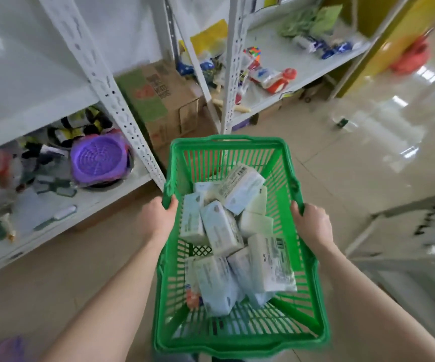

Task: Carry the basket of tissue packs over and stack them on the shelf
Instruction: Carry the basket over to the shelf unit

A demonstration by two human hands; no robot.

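Observation:
A green plastic basket hangs in front of me above the tiled floor. Several pale tissue packs lie jumbled inside it. My left hand grips the basket's left rim. My right hand grips the right rim. A white metal shelf unit stands to the left, with its upper board bare and cluttered goods below. A second white shelf unit stands ahead to the right.
A purple round strainer and mixed items sit on the left lower shelf. Cardboard boxes fill the gap between the shelf units. Toys and packets lie on the right shelf. A white rack stands at the right edge.

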